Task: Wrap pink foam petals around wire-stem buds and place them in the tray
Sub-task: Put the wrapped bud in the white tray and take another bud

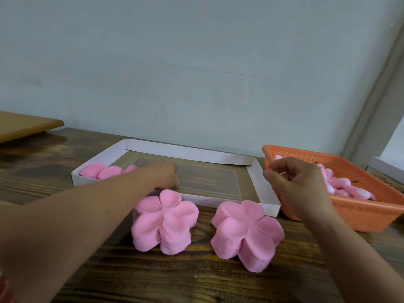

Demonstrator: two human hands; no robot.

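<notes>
Early on: few wrapped flowers (105, 171) in tray (188, 153), most empty. Left hand (168, 174) curled inside, grip unclear; right hand (299, 184) maybe pinches thin wire near basket (341, 209).

Pink foam petal stacks, a white paper tray and an orange basket of buds on a wooden table.

Two thick stacks of pink five-lobed foam petals stand side by side near the table's front edge, just in front of the tray: the left petal stack (164, 224) and the right petal stack (247, 234), each with its top sheet's lobes slightly curled. The white tray (185, 151), shallow and rectangular with folded paper walls, lies towards the table's back edge; finished pink flowers (105, 171) sit bunched in its left end. The orange perforated basket (358, 213) at the table's right edge holds a heap of pink-and-white buds (347, 189).
</notes>
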